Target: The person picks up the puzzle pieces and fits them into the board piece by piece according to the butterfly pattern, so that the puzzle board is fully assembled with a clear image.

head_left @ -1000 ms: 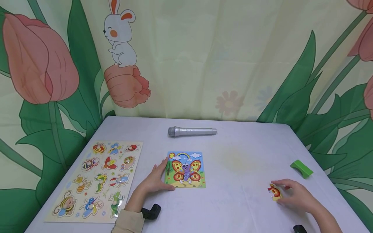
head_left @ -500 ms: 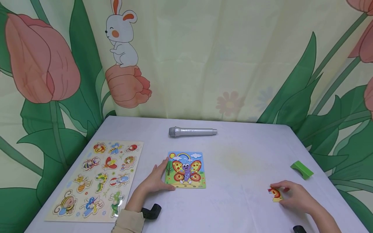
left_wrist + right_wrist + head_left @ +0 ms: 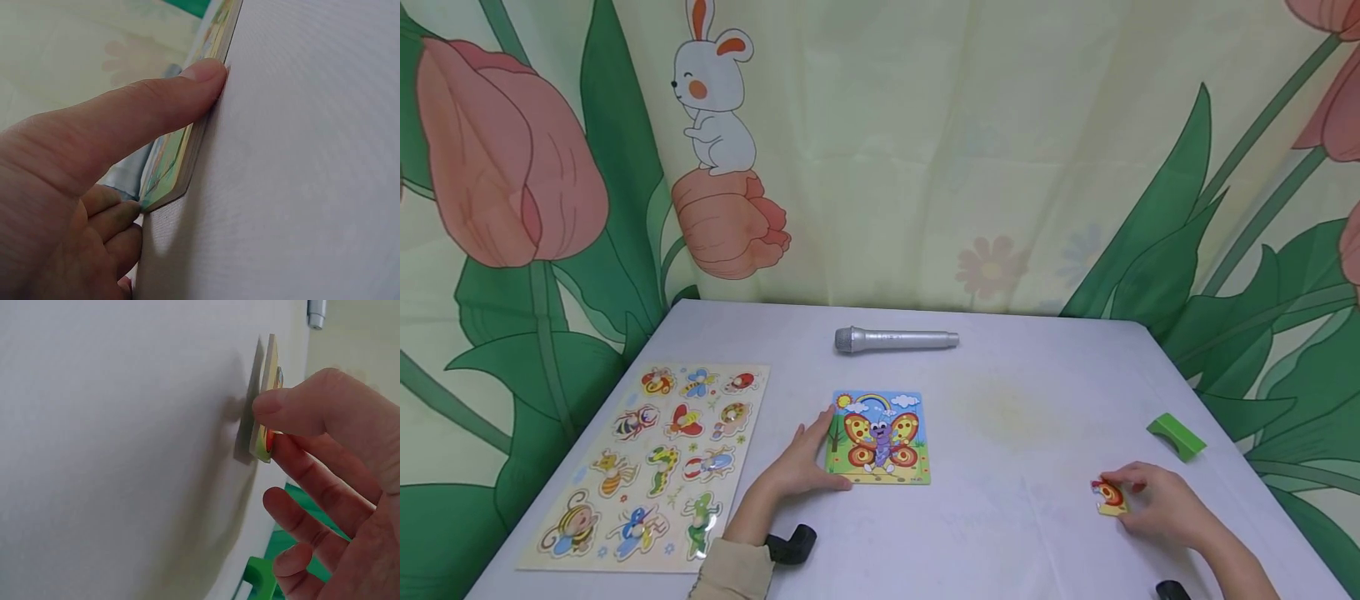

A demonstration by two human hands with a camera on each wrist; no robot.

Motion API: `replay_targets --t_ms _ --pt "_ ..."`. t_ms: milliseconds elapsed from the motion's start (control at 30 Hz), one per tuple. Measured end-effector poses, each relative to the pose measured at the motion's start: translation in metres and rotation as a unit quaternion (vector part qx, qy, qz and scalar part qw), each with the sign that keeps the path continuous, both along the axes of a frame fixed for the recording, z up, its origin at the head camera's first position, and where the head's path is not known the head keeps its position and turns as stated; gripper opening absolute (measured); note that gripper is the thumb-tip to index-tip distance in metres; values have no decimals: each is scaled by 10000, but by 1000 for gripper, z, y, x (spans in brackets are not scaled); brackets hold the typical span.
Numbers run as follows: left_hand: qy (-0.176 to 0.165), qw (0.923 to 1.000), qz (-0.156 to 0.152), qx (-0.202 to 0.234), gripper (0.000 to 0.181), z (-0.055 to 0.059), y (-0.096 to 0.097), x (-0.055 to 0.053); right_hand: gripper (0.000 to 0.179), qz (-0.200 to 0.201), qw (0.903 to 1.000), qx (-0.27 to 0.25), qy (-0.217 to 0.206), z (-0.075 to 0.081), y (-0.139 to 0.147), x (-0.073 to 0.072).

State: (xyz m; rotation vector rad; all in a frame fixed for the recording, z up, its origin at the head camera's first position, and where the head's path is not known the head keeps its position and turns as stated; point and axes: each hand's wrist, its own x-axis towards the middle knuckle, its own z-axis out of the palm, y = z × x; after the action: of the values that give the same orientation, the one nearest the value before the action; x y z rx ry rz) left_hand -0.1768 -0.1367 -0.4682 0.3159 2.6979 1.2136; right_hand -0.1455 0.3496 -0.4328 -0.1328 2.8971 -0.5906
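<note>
A square butterfly jigsaw puzzle point(image 3: 880, 442) lies at the middle of the table. My left hand point(image 3: 801, 462) rests at its left side, index finger along the left edge and thumb against the near edge. In the left wrist view the thumb presses the puzzle's side point(image 3: 187, 150), with the other fingers by its corner. At the right, my right hand point(image 3: 1161, 500) pinches a small wooden puzzle piece point(image 3: 1108, 496), red and yellow, between thumb and fingers. The right wrist view shows the piece point(image 3: 265, 406) edge-on, its shadow just beside it on the cloth; its underside is hidden.
A peg board point(image 3: 643, 467) with several insect pictures lies at the left. A silver microphone point(image 3: 895, 339) lies at the back of the white-covered table. A green arch block point(image 3: 1177, 436) sits near the right edge, just beyond my right hand. A floral curtain hangs behind.
Only a slight shift shows in the right hand and the puzzle piece it pinches. My left hand and the butterfly puzzle stay in place.
</note>
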Motion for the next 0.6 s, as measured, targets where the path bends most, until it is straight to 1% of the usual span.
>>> replay_targets --t_ms 167,500,600 --pt "-5 10000 0 -18 115 0 0 0 50 24 9999 -149 69 7 -9 0" --pt "-4 10000 4 -30 116 -1 0 -1 47 481 9965 -453 510 14 -44 -6" --pt "23 10000 -19 -41 115 -2 0 -1 45 710 9935 -570 678 15 -56 -9"
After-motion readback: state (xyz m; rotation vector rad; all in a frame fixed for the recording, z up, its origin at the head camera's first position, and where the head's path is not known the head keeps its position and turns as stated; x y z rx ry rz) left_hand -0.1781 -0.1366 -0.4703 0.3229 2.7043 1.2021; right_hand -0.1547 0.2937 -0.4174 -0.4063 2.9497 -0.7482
